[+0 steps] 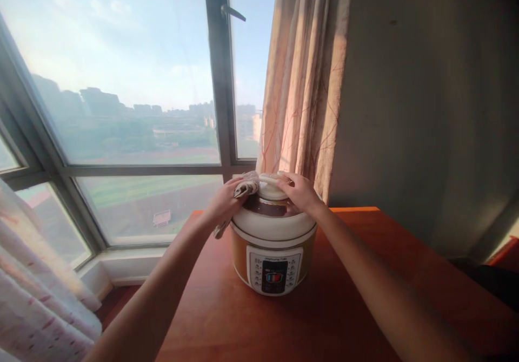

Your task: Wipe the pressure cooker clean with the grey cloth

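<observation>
A round electric pressure cooker or rice cooker (274,229), white and gold with a dark display panel, stands upright on a brown wooden table. My left hand (227,199) is closed on a crumpled cloth (245,186), which it presses against the left side of the lid; one end of the cloth hangs down beside the cooker. On the right of the white lid knob (270,190) rests my right hand (299,190), its fingers curled over the knob's edge. The fingertips of the left hand are partly hidden by the cloth.
The wooden table (227,318) reaches toward a large window (133,80) with a grey frame. A patterned curtain (302,80) hangs right behind the cooker, and another curtain (36,297) hangs at the lower left. A dark wall (405,124) rises on the right.
</observation>
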### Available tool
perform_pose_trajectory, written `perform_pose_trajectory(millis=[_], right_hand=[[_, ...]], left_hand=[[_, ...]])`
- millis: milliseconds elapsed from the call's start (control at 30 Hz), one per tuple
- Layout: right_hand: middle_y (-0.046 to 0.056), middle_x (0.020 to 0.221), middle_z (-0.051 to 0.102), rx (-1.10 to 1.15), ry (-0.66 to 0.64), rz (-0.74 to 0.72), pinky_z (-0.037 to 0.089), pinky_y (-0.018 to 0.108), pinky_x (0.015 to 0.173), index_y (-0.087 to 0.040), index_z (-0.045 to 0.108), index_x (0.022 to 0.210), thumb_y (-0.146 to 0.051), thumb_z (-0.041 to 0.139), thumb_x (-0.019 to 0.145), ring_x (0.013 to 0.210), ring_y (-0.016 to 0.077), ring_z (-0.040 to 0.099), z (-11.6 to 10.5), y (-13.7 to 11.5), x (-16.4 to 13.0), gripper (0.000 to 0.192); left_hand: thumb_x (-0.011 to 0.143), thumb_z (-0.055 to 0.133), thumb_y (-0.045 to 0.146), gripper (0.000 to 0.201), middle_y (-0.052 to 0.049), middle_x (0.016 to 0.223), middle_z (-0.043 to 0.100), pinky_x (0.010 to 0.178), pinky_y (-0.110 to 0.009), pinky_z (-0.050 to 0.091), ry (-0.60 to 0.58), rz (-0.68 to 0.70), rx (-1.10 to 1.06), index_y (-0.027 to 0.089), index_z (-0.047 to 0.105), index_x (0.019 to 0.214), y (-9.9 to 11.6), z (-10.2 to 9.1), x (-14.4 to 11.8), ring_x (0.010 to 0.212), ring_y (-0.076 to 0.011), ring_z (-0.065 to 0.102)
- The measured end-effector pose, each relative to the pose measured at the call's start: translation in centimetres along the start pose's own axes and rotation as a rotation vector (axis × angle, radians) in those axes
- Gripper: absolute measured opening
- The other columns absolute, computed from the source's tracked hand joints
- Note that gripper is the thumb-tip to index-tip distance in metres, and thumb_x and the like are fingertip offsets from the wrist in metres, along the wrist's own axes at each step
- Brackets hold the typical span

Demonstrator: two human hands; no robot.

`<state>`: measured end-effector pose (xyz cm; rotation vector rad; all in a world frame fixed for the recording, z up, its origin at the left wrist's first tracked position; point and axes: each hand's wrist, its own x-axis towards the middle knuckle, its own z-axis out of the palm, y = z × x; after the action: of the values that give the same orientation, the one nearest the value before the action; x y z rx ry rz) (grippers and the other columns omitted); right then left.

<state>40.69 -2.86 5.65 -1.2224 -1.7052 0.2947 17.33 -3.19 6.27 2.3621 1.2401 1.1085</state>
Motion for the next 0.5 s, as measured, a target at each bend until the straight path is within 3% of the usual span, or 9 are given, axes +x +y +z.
perform_pose_trajectory(millis=[133, 233, 333, 400, 500], right_hand=[[0.009, 0.114, 0.072, 0.057, 0.030, 0.028, 0.048, 0.037, 0.095, -0.020, 0.071, 0.114, -0.037, 0.063, 0.086, 0.105, 0.0256, 0.065, -0.1, 0.1, -0.3, 0.034], [0.006, 0.110, 0.074, 0.114, 0.060, 0.054, 0.049, 0.035, 0.093, -0.021, 0.073, 0.109, -0.033, 0.058, 0.088, 0.102, 0.0242, 0.066, -0.3, -0.2, -0.7, 0.029], [0.007, 0.112, 0.073, 0.121, 0.094, 0.061, 0.050, 0.035, 0.094, -0.020, 0.073, 0.110, -0.030, 0.053, 0.089, 0.104, 0.0242, 0.067, -0.4, -0.6, -1.0, 0.030], [0.008, 0.114, 0.073, 0.083, 0.108, 0.045, 0.049, 0.036, 0.096, -0.020, 0.073, 0.110, -0.028, 0.053, 0.089, 0.107, 0.0256, 0.066, -0.4, -0.7, -1.2, 0.030], [0.010, 0.112, 0.073, 0.011, 0.134, -0.015, 0.049, 0.040, 0.097, -0.020, 0.072, 0.112, -0.028, 0.053, 0.089, 0.105, 0.0282, 0.066, -0.2, -0.8, -1.6, 0.031]], left_hand=[[0.079, 0.060, 0.050, 0.043, -0.007, 0.107, 0.074, 0.093, -0.034, 0.049, -0.216, -0.130, -0.100, 0.017, 0.073, 0.104, -1.9, 0.1, 5.1, 0.105, -0.0294, 0.062], [0.076, 0.063, 0.050, 0.044, -0.008, 0.108, 0.074, 0.086, -0.031, 0.050, -0.326, -0.137, -0.099, 0.016, 0.073, 0.101, -3.0, 0.9, 8.6, 0.101, -0.0283, 0.063], [0.075, 0.062, 0.050, 0.043, -0.012, 0.103, 0.074, 0.078, -0.031, 0.051, -0.445, -0.232, -0.012, 0.013, 0.073, 0.094, -3.9, 2.0, 12.0, 0.092, -0.0273, 0.064], [0.072, 0.064, 0.049, 0.042, -0.012, 0.092, 0.074, 0.072, -0.032, 0.051, -0.505, -0.273, 0.033, 0.011, 0.073, 0.088, -4.1, 2.9, 14.0, 0.082, -0.0263, 0.064], [0.067, 0.068, 0.045, 0.036, -0.008, 0.075, 0.072, 0.070, -0.030, 0.051, -0.534, -0.215, 0.028, 0.011, 0.073, 0.080, -3.6, 4.4, 16.7, 0.074, -0.0238, 0.062]])
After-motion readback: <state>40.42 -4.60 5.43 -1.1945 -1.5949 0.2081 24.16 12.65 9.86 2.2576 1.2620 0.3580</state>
